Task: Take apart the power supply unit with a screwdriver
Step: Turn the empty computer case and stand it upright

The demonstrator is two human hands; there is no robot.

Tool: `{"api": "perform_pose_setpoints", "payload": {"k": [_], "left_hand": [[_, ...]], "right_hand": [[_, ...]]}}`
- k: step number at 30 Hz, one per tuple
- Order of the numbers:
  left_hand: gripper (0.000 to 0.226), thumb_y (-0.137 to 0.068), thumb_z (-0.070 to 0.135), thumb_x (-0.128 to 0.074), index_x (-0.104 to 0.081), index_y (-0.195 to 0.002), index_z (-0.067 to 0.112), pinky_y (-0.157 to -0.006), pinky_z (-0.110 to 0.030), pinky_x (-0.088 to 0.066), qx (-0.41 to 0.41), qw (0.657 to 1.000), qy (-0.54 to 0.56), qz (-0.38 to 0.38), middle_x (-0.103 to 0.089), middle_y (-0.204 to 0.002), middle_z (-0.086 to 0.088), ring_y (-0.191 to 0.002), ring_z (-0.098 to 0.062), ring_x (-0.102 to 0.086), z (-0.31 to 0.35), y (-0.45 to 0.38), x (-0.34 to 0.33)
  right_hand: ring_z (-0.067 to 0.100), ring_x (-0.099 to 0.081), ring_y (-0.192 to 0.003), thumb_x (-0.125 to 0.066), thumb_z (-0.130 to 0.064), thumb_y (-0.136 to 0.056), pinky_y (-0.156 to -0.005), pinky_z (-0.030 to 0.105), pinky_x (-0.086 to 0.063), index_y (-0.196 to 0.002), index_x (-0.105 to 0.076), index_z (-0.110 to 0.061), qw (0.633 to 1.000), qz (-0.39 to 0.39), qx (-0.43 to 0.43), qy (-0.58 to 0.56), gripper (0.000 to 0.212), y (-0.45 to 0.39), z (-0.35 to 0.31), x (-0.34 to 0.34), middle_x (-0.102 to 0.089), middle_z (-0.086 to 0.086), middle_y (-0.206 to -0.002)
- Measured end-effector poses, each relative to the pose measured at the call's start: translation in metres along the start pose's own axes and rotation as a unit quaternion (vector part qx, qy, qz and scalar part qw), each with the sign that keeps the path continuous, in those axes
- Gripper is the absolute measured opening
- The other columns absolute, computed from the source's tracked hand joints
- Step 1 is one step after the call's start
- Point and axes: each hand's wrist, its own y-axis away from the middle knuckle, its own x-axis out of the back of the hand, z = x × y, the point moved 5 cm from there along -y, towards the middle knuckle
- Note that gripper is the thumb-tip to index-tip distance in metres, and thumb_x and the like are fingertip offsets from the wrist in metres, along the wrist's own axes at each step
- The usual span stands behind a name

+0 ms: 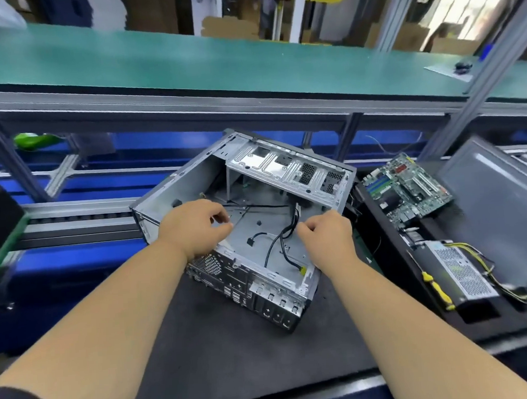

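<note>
Over on the far right of the black mat, well away from both hands, sits the power supply unit, lying flat in a black foam tray with its yellow and black wires trailing off to the right. I can see the yellow-handled screwdriver just beside it, on its left edge. Neither hand is on either of them.

Both hands are at the open computer case in the middle of the table. My left hand hangs over the case's left side with fingers curled; whether it's actually pinching anything I can't tell, it's a bit blurry. My right hand is at the case's right edge with fingertips bunched near the black cables, looks like it's pinching one, but I can't say for sure.

Behind the power supply unit, a green motherboard lies on the same tray, next to a grey side panel.
</note>
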Motion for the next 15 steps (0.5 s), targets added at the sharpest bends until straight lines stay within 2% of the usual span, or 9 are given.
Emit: {"api": "perform_pose_setpoints", "payload": {"k": [3,6,7,9,11,13,15], "left_hand": [[0.013,-0.083,0.053,-0.055,-0.063,-0.083,0.042,-0.065,-0.027,-0.041,-0.009,1.000,0.006,0.012,-0.061,-0.093,0.021,-0.090,-0.008,-0.058,-0.001,0.001,0.000],[0.010,-0.084,0.046,-0.058,-0.066,-0.084,0.040,-0.065,-0.027,-0.039,0.001,0.999,0.019,0.030,-0.063,-0.095,0.018,-0.091,-0.011,-0.058,0.000,0.002,0.002],[0.009,-0.084,0.043,-0.059,-0.067,-0.085,0.038,-0.070,-0.029,-0.040,0.006,0.999,0.018,0.046,-0.065,-0.097,0.016,-0.092,-0.013,-0.058,0.002,0.003,0.004],[0.008,-0.083,0.037,-0.064,-0.070,-0.088,0.035,-0.084,-0.034,-0.041,0.033,0.995,0.001,0.091,-0.065,-0.104,0.009,-0.100,-0.019,-0.058,0.006,0.008,0.007],[0.013,-0.082,0.035,-0.067,-0.069,-0.095,0.036,-0.095,-0.037,-0.037,0.095,0.988,0.015,0.119,-0.062,-0.113,0.005,-0.108,-0.022,-0.055,0.014,0.019,0.007],[0.016,-0.082,0.036,-0.066,-0.067,-0.098,0.038,-0.100,-0.039,-0.036,0.126,0.985,0.053,0.107,-0.059,-0.117,0.005,-0.111,-0.022,-0.053,0.032,0.031,0.000],[0.017,-0.083,0.037,-0.065,-0.065,-0.100,0.039,-0.102,-0.040,-0.037,0.113,0.987,0.082,0.074,-0.057,-0.119,0.006,-0.113,-0.022,-0.052,0.061,0.040,-0.012]], "right_hand": [[0.023,-0.024,-0.069,-0.057,-0.016,-0.088,-0.069,0.033,-0.026,-0.043,-0.022,-0.021,1.000,0.008,-0.008,0.005,0.058,-0.001,-0.001,0.001,-0.018,-0.003,-0.041],[0.024,-0.027,-0.069,-0.058,-0.016,-0.088,-0.070,0.033,-0.030,-0.041,-0.027,-0.018,1.000,0.007,-0.016,-0.013,0.056,-0.001,0.002,0.000,-0.022,-0.003,-0.041],[0.025,-0.032,-0.070,-0.060,-0.018,-0.089,-0.075,0.033,-0.034,-0.040,-0.035,-0.014,0.999,-0.001,-0.021,-0.035,0.055,-0.002,0.006,-0.002,-0.028,-0.003,-0.042],[0.024,-0.043,-0.089,-0.062,-0.029,-0.093,-0.089,0.035,-0.035,-0.051,-0.058,-0.009,0.994,-0.031,-0.026,-0.103,0.046,-0.003,0.015,-0.004,-0.045,0.000,-0.054],[0.019,-0.047,-0.103,-0.061,-0.042,-0.091,-0.093,0.037,-0.033,-0.062,-0.069,-0.020,0.983,-0.063,-0.015,-0.173,0.037,-0.006,0.023,0.001,-0.053,0.001,-0.067],[0.016,-0.055,-0.093,-0.058,-0.046,-0.086,-0.091,0.039,-0.040,-0.070,-0.069,-0.022,0.974,-0.066,0.006,-0.215,0.030,-0.015,0.032,0.011,-0.060,0.003,-0.075],[0.022,-0.056,-0.086,-0.062,-0.037,-0.087,-0.084,0.039,-0.045,-0.075,-0.065,-0.027,0.978,-0.037,0.021,-0.203,0.016,-0.030,0.046,0.023,-0.060,0.002,-0.079]]}}
